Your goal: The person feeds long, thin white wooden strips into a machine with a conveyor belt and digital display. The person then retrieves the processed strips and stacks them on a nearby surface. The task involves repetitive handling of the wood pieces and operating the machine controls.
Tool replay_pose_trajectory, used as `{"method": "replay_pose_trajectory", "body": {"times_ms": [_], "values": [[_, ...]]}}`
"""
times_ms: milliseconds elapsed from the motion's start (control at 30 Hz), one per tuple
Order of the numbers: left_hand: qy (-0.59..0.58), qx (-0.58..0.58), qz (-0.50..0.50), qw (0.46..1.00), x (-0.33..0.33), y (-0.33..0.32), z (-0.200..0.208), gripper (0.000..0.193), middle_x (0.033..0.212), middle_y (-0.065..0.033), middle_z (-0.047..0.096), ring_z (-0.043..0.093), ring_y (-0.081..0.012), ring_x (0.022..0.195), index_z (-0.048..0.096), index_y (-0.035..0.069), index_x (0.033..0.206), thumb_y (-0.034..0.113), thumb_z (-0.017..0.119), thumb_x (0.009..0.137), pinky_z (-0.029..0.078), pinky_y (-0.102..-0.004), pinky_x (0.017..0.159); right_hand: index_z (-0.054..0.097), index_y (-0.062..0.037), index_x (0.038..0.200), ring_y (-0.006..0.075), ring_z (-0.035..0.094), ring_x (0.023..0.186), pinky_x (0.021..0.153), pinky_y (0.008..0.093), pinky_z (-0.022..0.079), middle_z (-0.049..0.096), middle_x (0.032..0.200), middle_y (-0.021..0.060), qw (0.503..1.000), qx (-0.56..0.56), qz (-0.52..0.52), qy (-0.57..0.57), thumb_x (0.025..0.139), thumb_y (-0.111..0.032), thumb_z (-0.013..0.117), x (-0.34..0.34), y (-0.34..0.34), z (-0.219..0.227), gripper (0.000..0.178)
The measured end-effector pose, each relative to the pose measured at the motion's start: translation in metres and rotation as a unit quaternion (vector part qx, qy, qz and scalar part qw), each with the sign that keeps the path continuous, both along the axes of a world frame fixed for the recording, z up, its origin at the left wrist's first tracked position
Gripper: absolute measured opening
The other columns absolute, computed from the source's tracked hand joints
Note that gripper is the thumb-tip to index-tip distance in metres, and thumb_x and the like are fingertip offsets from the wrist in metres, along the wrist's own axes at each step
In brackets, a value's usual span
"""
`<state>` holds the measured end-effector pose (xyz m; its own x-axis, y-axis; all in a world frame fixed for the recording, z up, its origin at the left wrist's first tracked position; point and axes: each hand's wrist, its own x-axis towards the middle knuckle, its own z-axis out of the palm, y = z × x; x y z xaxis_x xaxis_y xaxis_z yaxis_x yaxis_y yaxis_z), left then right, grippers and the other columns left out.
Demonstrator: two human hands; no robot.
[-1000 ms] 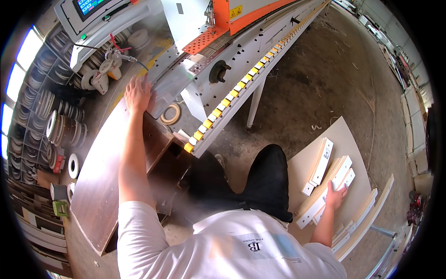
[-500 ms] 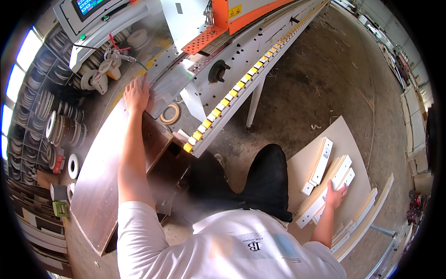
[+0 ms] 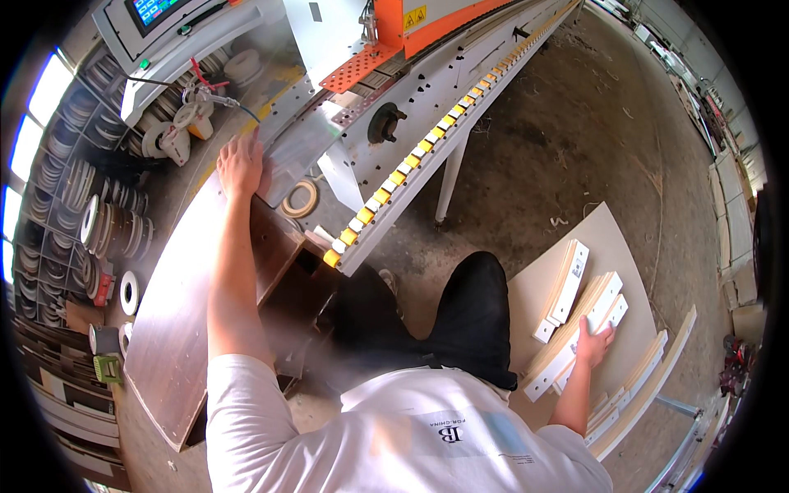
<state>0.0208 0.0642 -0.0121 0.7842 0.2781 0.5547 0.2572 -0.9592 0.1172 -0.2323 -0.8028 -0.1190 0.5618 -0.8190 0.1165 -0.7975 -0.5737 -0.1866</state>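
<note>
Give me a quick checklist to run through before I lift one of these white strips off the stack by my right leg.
1. Right hand on the stacked white strips: ok, resting on top.
2. Grip closed around one strip: cannot tell.
3. Left hand clear of the yellow roller track: ok, flat on the brown table.
4. Separate strip pair clear of the stack: ok, lying apart.
5. Board under the stack lies flat: cannot tell.

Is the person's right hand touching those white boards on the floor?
Touching. The head view shows the right hand lying flat on the stack of white boards, fingers spread over the top one, no gap.
</note>
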Motion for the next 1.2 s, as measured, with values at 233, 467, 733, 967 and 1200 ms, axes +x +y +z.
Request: {"method": "replay_pose_trajectory", "body": {"times_ms": [233,467,733,967,1200], "values": [[-0.084,0.097,0.011,0.992,0.004,0.004,-0.005,0.056,0.156,-0.0098,0.057,0.049,-0.0337,0.146,0.058,0.013,0.150,0.049,0.054,0.108,0.036,-0.0471,0.122,0.039,-0.0118,0.164,0.0370,0.045,0.152,0.119,0.0525,0.044,0.031,0.174,0.0123,1.000,0.010,0.006,0.005,0.086,-0.073,0.073,-0.001,-0.003,0.000,0.105],[0.028,-0.010,0.017,0.999,0.002,-0.001,0.001,0.052,0.150,-0.0088,0.062,0.053,-0.0323,0.142,0.063,0.014,0.144,0.049,0.052,0.109,0.040,-0.0459,0.119,0.040,-0.0142,0.163,0.0366,0.047,0.150,0.117,0.0524,0.046,0.033,0.174,0.0105,1.000,0.002,-0.007,0.007,0.085,-0.071,0.075,-0.001,-0.002,0.000,0.103],[-0.024,0.008,-0.010,1.000,0.002,0.003,-0.001,0.053,0.156,-0.0102,0.058,0.050,-0.0330,0.146,0.060,0.013,0.148,0.046,0.055,0.107,0.037,-0.0465,0.122,0.039,-0.0143,0.164,0.0374,0.047,0.150,0.118,0.0528,0.045,0.032,0.174,0.0116,1.000,0.010,-0.001,0.007,0.085,-0.074,0.073,0.000,-0.002,-0.001,0.104],[-0.006,0.004,-0.002,1.000,0.005,0.002,-0.003,0.058,0.160,-0.0116,0.054,0.046,-0.0339,0.150,0.058,0.012,0.151,0.046,0.060,0.104,0.033,-0.0462,0.125,0.040,-0.0133,0.163,0.0372,0.049,0.148,0.115,0.0522,0.048,0.035,0.172,0.0108,1.000,-0.012,0.001,-0.002,0.084,-0.072,0.075,-0.001,-0.007,-0.008,0.104],[0.000,0.048,-0.004,0.999,0.001,0.001,-0.002,0.049,0.156,-0.0073,0.059,0.050,-0.0310,0.146,0.066,0.016,0.144,0.046,0.057,0.106,0.036,-0.0465,0.123,0.040,-0.0131,0.163,0.0370,0.050,0.147,0.114,0.0527,0.049,0.035,0.172,0.0102,1.000,-0.009,0.003,-0.005,0.084,-0.071,0.075,-0.001,-0.006,-0.006,0.104]]}}
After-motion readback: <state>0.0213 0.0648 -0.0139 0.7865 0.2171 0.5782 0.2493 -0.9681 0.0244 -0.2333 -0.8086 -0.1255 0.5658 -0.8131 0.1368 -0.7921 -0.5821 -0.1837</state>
